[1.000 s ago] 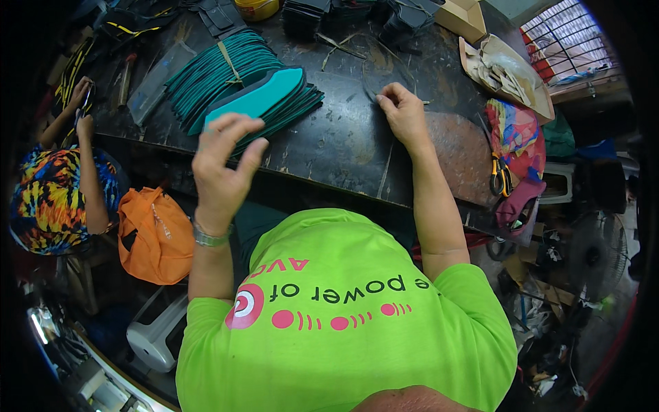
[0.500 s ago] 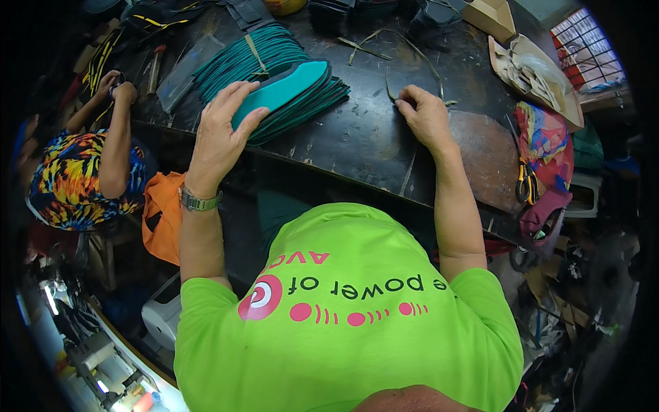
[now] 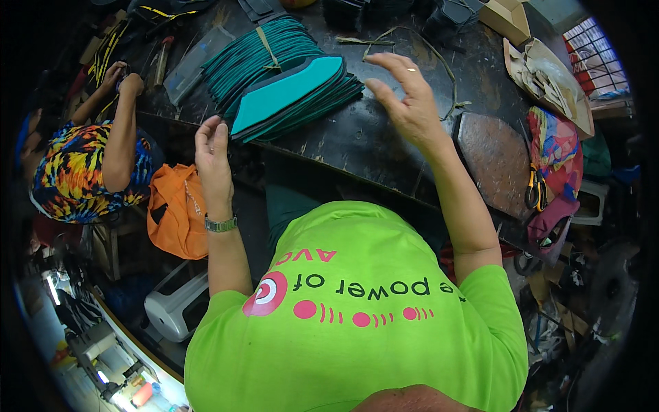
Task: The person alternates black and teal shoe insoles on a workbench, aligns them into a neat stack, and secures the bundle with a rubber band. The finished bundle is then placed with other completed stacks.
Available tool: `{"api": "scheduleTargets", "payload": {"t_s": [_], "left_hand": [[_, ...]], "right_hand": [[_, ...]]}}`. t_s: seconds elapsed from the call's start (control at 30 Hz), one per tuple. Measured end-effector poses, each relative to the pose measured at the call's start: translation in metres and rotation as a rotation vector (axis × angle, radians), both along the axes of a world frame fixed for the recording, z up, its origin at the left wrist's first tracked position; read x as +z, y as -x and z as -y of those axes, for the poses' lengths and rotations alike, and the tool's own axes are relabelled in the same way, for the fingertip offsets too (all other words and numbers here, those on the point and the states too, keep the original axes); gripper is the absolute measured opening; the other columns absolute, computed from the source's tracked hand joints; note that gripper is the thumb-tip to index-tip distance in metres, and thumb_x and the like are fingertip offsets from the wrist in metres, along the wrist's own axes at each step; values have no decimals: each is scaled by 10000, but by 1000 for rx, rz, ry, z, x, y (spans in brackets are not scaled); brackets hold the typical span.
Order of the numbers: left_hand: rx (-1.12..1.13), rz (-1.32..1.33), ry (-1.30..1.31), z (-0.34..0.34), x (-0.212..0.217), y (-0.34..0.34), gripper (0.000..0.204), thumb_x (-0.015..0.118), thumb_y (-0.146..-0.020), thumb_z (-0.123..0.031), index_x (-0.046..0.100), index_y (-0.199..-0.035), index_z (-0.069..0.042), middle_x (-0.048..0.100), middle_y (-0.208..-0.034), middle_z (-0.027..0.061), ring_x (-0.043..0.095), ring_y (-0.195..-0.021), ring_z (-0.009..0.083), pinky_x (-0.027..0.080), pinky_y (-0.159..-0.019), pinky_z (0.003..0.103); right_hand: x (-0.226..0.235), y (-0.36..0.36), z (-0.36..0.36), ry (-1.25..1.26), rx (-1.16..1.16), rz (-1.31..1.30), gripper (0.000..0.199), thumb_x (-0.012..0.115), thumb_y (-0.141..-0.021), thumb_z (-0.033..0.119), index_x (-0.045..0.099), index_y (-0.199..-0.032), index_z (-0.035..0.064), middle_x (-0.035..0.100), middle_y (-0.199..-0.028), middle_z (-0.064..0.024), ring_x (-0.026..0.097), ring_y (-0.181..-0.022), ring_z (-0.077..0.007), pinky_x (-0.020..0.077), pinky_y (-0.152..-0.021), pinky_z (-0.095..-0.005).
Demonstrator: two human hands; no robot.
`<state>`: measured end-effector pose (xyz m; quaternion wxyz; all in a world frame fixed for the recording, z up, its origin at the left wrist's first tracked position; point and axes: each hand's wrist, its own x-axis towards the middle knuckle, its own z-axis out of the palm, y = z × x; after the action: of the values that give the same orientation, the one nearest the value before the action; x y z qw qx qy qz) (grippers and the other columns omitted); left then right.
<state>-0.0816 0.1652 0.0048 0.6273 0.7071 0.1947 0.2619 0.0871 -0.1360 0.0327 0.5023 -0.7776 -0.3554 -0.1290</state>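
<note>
A thick stack of teal and black sole-shaped pieces (image 3: 261,65) lies on the dark table, tied round by a thin tan strip (image 3: 263,42). One loose piece with a bright teal face (image 3: 287,95) rests aslant across the near side of the stack. Just off its lower left end is my left hand (image 3: 213,144), fingers loosely bent and nothing in them. Over the table to the right of the stack, my right hand (image 3: 412,103) is open, thumb and fingers apart, with a ring on one finger. Beyond it, a loose tan strip (image 3: 446,63) curves across the tabletop.
A hexagonal brown board (image 3: 493,161) lies at right, near orange-handled scissors (image 3: 535,189) and colourful cloth. A tray of scraps (image 3: 549,79) and an open box (image 3: 504,20) stand far right. Left are an orange bag (image 3: 178,209) and another person's hands (image 3: 129,84).
My left hand has let go of the teal piece and drawn back toward me. My right hand has opened from a pinch and moved up and left, toward the stack.
</note>
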Motion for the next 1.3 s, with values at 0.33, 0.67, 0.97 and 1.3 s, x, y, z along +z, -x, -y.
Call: {"api": "scheduleTargets", "payload": {"t_s": [0.33,0.67,0.97,1.3], "left_hand": [[-212,-158,-215,20,-8,-4,651,649,-998,-429,469,-1441,14,611,-1278,137,579,-1152,197,440,-1009,319],[-411,-326,-184,25,5,1,823,445,-1012,-644,420,-1511,10,592,-1325,190,548,-1251,277,422,-983,318],[-771,-357,-87,5,50,-69,811,351,-1028,-670,415,-1541,-45,551,-1417,174,517,-1317,270,384,-1104,386],[-1041,-650,-315,22,47,-131,862,752,-805,-623,598,-1363,16,706,-1108,168,711,-942,222,563,-832,274]], "right_hand": [[4,8,-59,360,162,329,350,736,-897,222,681,-1242,217,607,-1336,-74,513,-1287,-339,463,-1065,-447],[-2,-7,-37,212,91,288,173,759,-864,211,754,-1031,169,677,-1187,-59,569,-1188,-324,509,-985,-420],[1,-7,-34,291,126,195,195,750,-886,167,746,-1080,188,629,-1256,-47,515,-1257,-292,490,-1023,-408],[0,-3,-29,219,101,99,402,809,-830,217,689,-1205,137,594,-1313,-98,497,-1289,-310,440,-1059,-417]]}}
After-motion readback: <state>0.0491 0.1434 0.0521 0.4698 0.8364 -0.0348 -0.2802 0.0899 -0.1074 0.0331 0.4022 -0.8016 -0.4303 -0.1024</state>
